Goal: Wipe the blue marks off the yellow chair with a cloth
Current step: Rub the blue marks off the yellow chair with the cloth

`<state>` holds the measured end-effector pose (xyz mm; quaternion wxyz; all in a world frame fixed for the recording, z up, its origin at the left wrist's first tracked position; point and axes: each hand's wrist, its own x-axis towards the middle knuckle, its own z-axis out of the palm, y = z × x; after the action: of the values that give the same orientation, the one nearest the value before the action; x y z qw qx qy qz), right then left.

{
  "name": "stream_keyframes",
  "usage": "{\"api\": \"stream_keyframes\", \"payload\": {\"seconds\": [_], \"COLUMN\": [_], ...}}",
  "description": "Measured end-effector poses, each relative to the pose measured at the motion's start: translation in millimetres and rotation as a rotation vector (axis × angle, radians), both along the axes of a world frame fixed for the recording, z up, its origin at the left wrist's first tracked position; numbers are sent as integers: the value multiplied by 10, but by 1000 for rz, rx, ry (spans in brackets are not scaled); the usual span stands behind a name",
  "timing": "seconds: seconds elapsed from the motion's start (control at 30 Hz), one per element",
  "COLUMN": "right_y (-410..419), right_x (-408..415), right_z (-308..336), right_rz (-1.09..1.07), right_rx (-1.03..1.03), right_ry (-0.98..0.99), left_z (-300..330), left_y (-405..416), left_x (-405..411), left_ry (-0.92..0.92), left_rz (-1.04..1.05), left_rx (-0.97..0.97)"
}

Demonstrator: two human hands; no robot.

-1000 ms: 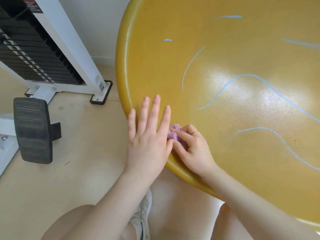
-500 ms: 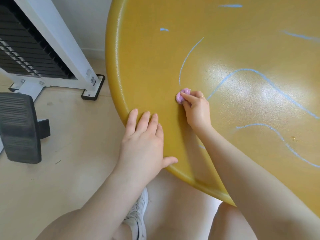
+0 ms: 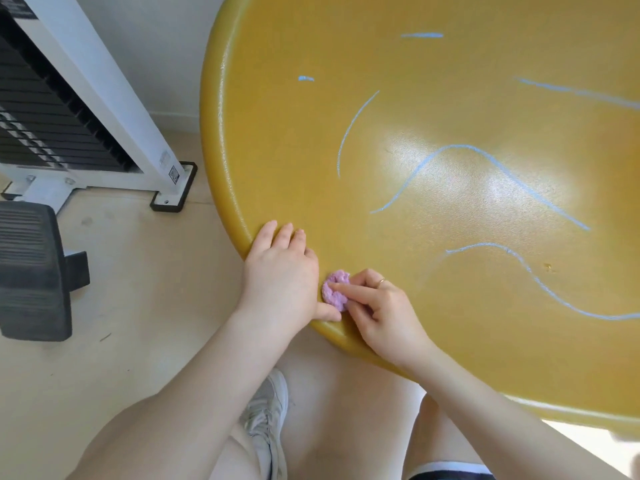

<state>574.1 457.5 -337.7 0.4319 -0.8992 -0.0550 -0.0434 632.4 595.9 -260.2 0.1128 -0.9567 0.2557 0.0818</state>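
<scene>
A: Largest item?
B: Yellow chair, glossy seat filling the right of the view. Blue marks across it: long wavy lines centre and right, a thin arc further left, two short dashes near the top.

A: Off the seat?
B: White frame with a black slatted stack on the left, a black pedal on the floor below it. A grey shoe between the knees.

A: Hands?
B: Left hand lies flat on the near-left rim, fingers straight, holding nothing. Right hand just beside it, fingers curled, pinching and pressing the cloth. Ring on one finger.

A: Cloth position?
B: Small pink wad on the seat near the front edge, between the two hands, touching the left thumb. Well apart from the nearest mark.
</scene>
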Motion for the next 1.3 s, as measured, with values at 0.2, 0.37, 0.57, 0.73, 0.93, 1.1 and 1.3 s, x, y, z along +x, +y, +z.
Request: {"api": "stream_keyframes", "payload": {"seconds": [0.2,0.37,0.57,0.73,0.93,1.1,1.3], "right_y": [-44,-335,-271,-186,-154,-352,-460], "right_x": [658,1330,792,-113,121,925,1195], "right_z": [-273,-277,-211,-95,-252,-425,-379], "right_rz": [-166,-285,-130,35,-91,-292,-323], "right_rx": [-76,-73,-148,-11,-110,-191,-300], "right_ry": [-78,-9,-59,44,-48,-83,-29], "left_z": [-47,-89,-27,-40,-59,-81,-118], "left_y": [64,98,66,-57,-117,-79,-70], "left_x": [7,-13,-35,-3,29,-3,-72], "left_ry": [-7,-38,-32,72,147,140,145], "left_rz": [-45,-68,-36,-13,-16,-30,-26], "left_rx": [-52,-94,-33,-11,31,8,-42]}}
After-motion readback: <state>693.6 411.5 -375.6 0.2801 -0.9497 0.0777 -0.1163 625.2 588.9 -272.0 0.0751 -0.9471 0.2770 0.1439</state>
